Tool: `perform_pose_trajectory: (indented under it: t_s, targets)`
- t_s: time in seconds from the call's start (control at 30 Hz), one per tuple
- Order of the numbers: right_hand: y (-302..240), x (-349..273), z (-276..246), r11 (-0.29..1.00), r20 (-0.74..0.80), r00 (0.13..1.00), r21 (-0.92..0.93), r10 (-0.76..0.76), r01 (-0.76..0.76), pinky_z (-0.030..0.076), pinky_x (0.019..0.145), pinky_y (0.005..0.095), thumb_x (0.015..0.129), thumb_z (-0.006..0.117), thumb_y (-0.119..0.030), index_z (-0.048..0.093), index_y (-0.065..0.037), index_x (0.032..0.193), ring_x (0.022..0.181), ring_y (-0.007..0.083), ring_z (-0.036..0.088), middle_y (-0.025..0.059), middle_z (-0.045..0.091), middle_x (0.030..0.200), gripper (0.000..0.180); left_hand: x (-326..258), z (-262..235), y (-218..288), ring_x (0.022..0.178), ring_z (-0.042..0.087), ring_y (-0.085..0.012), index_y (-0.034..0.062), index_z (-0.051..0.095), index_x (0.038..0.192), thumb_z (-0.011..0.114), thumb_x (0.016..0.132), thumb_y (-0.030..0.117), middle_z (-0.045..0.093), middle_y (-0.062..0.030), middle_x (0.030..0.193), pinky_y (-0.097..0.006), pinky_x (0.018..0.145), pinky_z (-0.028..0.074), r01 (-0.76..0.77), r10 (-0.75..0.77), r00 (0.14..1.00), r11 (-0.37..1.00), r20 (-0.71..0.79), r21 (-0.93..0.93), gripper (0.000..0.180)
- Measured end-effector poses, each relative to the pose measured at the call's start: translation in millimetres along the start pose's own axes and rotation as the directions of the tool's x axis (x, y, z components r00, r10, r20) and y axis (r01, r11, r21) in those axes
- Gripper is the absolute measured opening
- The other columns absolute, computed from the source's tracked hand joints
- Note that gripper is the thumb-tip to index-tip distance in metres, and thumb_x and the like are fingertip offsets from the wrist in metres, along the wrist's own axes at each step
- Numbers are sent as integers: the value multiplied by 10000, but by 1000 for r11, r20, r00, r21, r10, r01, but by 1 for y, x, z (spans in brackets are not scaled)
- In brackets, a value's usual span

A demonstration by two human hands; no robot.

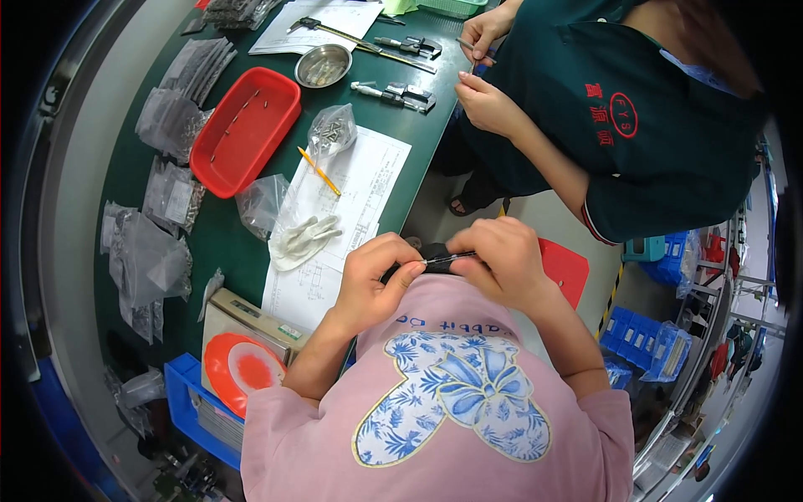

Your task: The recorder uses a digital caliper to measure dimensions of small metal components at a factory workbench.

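In front of my chest, a thin shiny metal rod or pin [437,260] spans the gap between my two hands. The fingertips of my left hand [376,280] pinch its left end. At its other end the thumb and fingers of my right hand [504,259] are closed on it. Its exact kind is too small to make out, and both ends are covered by fingers. On the table ahead of my left hand lie a white glove [303,241], printed drawing sheets [381,167] and a yellow pencil [319,171].
A red tray [205,167] with a few small pins, a metal bowl [324,65], a caliper [360,42] and micrometers [401,96] lie farther off. Bagged parts [171,197] line the left. A scale [251,322] stands near. A co-worker [619,117] stands at right, holding something small.
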State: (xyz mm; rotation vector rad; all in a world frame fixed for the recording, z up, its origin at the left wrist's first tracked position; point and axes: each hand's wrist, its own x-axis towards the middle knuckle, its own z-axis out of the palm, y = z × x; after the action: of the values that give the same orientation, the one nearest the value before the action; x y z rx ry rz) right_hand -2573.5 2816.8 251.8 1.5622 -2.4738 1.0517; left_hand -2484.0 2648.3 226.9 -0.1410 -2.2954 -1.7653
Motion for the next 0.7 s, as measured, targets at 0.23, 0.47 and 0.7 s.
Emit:
perform_pose_trajectory:
  t_s: [0.23,0.47,0.7]
  targets:
    - [4,1,0,999,-9,999,27,-35,35,338,458,275,646,622,-153,494,-79,636,488,190,469,25,479,561,148,1,1,-1,586,503,-195,-6,520,676,571,691,20,528,-89,647,-264,560,405,22,-21,1000,1000,17,-7,59]
    - [8,-4,-3,1000,66,998,-9,-23,23,345,468,284,639,629,-160,501,-78,677,497,190,479,24,494,601,156,1,1,-3,586,501,-190,-7,520,675,570,690,19,526,-88,644,-257,556,400,37,-36,999,999,39,-38,59]
    - [7,0,-2,997,44,999,77,-10,7,345,472,289,642,630,-170,492,-74,691,503,194,480,31,496,615,175,1,1,-4,582,496,-190,-6,522,677,570,693,27,526,-88,643,-261,552,396,49,-48,998,998,29,-26,61]
